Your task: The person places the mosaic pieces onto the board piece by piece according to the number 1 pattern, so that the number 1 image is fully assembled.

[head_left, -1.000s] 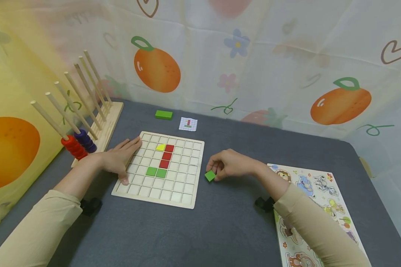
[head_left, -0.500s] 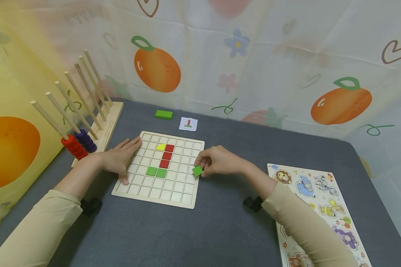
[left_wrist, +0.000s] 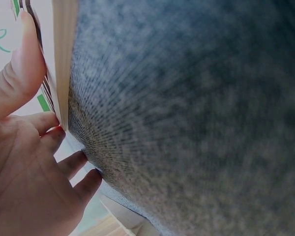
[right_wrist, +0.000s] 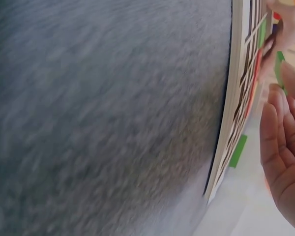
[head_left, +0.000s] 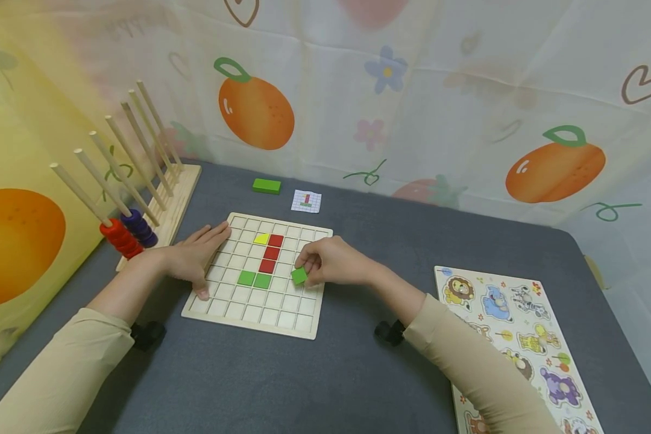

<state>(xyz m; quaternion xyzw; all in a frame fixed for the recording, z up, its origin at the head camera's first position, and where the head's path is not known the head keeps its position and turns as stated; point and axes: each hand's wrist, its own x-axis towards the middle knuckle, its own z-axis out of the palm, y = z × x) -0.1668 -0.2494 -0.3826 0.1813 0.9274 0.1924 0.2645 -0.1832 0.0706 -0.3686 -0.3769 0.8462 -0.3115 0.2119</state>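
Note:
My right hand (head_left: 333, 260) pinches a small green square tile (head_left: 299, 276) between thumb and fingertips, over the right part of the wooden grid board (head_left: 249, 322). In the right wrist view the same tile (right_wrist: 280, 68) stands edge-on at the fingertips. Set in the board's cells are a column of red tiles (head_left: 269, 253), a yellow piece (head_left: 261, 239) with a slanted side and two green tiles (head_left: 254, 279). My left hand (head_left: 192, 256) rests along the board's left edge with fingers extended, its thumb (left_wrist: 27, 69) on the board's face in the left wrist view.
A green block (head_left: 266, 185) and a small printed grid card (head_left: 306, 201) lie behind the board. At the left stands a wooden peg rack (head_left: 181, 196) with red and blue rings. An animal puzzle board (head_left: 499, 325) lies at the right, partly under the right sleeve.
My right hand has carried the green tile leftward from the table beside the board to above its right-hand cells. The left hand has stayed in place.

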